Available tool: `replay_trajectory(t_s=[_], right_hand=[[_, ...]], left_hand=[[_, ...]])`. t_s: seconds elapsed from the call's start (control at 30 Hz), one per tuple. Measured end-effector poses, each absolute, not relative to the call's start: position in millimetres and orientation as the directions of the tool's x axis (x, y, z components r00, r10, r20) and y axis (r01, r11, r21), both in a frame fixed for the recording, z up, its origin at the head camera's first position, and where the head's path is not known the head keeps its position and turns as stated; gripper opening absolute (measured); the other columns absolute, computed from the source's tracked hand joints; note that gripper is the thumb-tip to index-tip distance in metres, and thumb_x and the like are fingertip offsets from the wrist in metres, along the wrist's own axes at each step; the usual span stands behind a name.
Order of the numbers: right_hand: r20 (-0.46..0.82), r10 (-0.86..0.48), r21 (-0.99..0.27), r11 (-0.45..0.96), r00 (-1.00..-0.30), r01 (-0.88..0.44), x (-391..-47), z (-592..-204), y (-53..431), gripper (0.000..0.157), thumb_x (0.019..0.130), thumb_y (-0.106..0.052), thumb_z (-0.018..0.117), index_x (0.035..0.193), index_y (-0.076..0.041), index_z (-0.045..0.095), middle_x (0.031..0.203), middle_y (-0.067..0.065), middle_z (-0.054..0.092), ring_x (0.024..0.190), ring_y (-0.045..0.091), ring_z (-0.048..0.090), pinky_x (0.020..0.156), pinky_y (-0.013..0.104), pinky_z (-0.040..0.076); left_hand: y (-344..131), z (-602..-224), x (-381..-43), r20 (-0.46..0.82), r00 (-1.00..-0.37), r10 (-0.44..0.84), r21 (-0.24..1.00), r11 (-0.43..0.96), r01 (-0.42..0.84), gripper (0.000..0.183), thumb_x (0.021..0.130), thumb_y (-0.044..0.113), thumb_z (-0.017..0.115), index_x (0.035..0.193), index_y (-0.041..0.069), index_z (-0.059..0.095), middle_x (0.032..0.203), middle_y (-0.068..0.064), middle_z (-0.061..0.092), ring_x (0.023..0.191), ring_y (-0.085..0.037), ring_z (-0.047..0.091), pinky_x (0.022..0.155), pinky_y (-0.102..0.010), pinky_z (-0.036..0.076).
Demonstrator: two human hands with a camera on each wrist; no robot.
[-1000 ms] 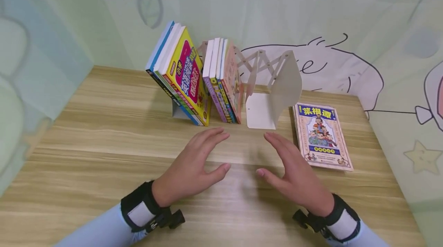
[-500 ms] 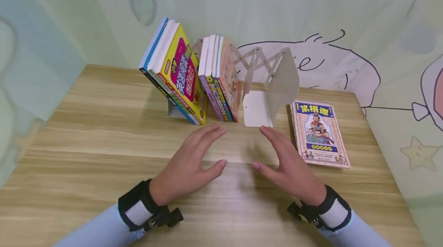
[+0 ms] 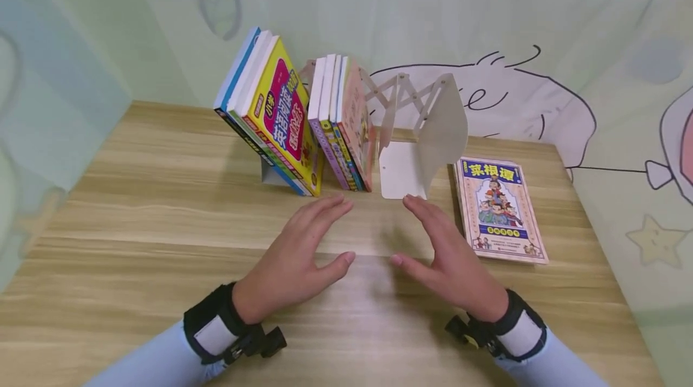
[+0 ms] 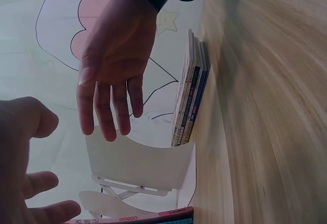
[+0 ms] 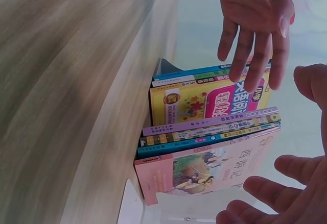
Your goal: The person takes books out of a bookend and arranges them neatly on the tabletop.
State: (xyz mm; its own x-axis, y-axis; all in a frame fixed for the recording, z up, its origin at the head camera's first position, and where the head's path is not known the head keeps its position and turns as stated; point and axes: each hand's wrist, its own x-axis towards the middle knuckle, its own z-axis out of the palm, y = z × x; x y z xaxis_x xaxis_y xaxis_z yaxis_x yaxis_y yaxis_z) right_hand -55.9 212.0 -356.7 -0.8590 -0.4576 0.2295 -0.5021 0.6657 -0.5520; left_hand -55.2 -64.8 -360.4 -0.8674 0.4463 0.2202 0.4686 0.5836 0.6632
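Observation:
My left hand point(image 3: 295, 263) hovers over the table with relaxed fingers, palm turned inward, holding nothing. Facing it, my right hand point(image 3: 455, 260) is likewise relaxed and holds nothing. Beyond them stands a white expandable bookend rack point(image 3: 403, 170). Its left section bears tall books, the front one a yellow-covered book point(image 3: 284, 116), all leaning left. Beside these lean several thinner books point(image 5: 209, 168), the outermost with a pink cover. The rack's right section shows its bare base plate. To the right of the rack lies a stack of books point(image 3: 500, 212), topped by a pink-and-blue cover.
The wooden table point(image 3: 162, 242) carries everything. A printed cloth backdrop point(image 3: 335, 2) rises behind it and along both sides. Each wrist wears a black strap point(image 3: 213, 324) with a small camera.
The head view has shifted slightly, so the books and rack sit a little further left and higher. My right hand has drifted slightly left; both hands keep their relaxed pose.

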Motion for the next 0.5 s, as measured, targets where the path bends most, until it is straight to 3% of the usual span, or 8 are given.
replay_trajectory(t_s=[0.5], right_hand=[[0.218,-0.455,-0.566,0.662,-0.864,-0.492,-52.6,-356.5,211.5,0.089,0.087,-0.034,0.079,0.158,-0.020,0.028,0.160,0.011,0.034,0.147,0.028,0.032,0.119,0.054,0.030]], left_hand=[[-68.0,-361.8,-51.3,0.231,-0.870,0.436,0.670,0.577,0.467,0.071,0.092,0.042,0.068,0.153,0.019,0.040,0.160,-0.001,0.033,0.147,-0.024,0.032,0.118,-0.054,0.032]])
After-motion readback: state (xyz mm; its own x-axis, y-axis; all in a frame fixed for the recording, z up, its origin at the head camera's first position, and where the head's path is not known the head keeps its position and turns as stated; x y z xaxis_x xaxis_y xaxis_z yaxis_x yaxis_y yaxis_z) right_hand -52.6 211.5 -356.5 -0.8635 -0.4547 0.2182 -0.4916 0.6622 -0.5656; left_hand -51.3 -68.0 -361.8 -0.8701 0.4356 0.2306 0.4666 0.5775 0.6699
